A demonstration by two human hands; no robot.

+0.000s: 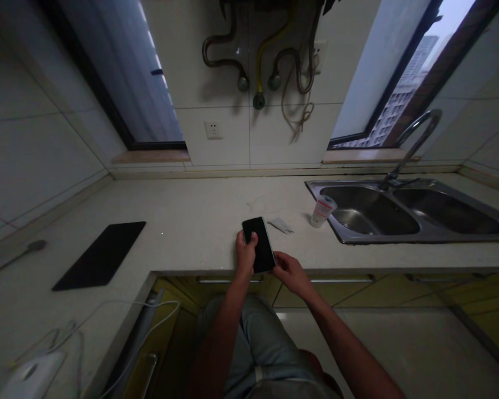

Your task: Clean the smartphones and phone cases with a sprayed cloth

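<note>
A dark-screened smartphone (pixel 265 252) is held over the front edge of the pale countertop (pixel 208 221). My left hand (pixel 245 256) wraps round its left side, with the thumb lying on the black screen. At the phone's lower right corner, the closed fingers of my right hand (pixel 290 271) grip the edge. Behind the phone, a small crumpled whitish packet (pixel 280 225) lies on the counter. A clear plastic cup (pixel 322 211) with red markings stands tilted beside the sink's left rim.
On the right is a double steel sink (pixel 341 235) with a curved faucet (pixel 418 130). A flat black board or mat (pixel 102 255) lies to the left. A white device (pixel 35 374) with cables sits at the lower left, one cable hanging over the counter edge. Pipes and valves (pixel 258 100) are on the wall ahead.
</note>
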